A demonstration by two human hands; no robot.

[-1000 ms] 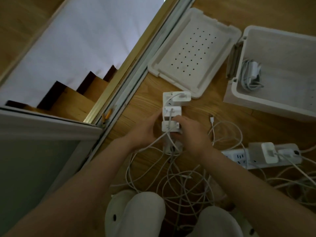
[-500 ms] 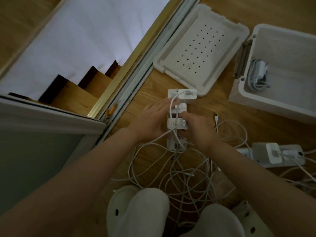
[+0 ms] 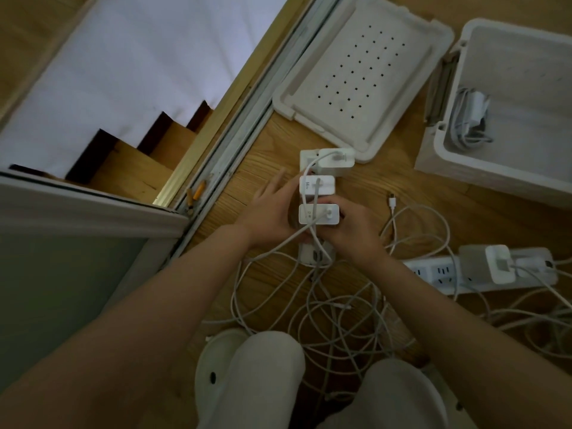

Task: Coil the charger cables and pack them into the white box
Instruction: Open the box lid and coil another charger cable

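A white power strip [image 3: 307, 157] lies on the wooden floor with three white chargers plugged into it in a row. My right hand [image 3: 353, 232] grips the nearest charger [image 3: 318, 214] from the right. My left hand [image 3: 272, 209] rests against the left side of the strip, beside the middle charger [image 3: 317, 185], with its fingers stretched out. The far charger [image 3: 335, 161] stands untouched. Their white cables [image 3: 334, 308] run down into a loose tangle in front of my knees. The open white box [image 3: 495, 170] stands at the right and holds one coiled charger [image 3: 470, 119].
The box's perforated lid [image 3: 362, 75] lies flat beyond the strip. A second power strip [image 3: 433, 270] with more chargers lies at the right. A loose cable plug [image 3: 392, 201] lies right of my hands. A sliding-door track [image 3: 235, 144] and a stairwell border the floor on the left.
My left hand's fingers have slid off the top of the middle charger to the strip's left side. My right hand stays on the nearest charger.
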